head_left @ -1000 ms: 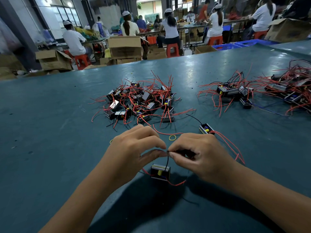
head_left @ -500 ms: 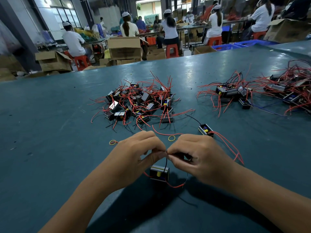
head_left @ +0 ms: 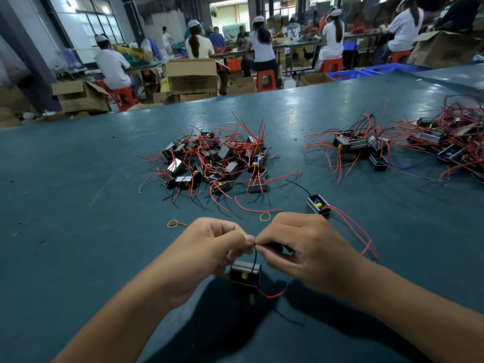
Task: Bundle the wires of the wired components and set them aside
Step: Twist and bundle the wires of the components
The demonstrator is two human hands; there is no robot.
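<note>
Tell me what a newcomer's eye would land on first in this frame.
First, the two hands low in the centre: the left hand and right hand meet fingertip to fingertip, pinching a thin black wire above a small black component. Next, the tangled pile of components with red wires mid-table beyond them, and two yellow rubber bands lying on the green table between.
</note>
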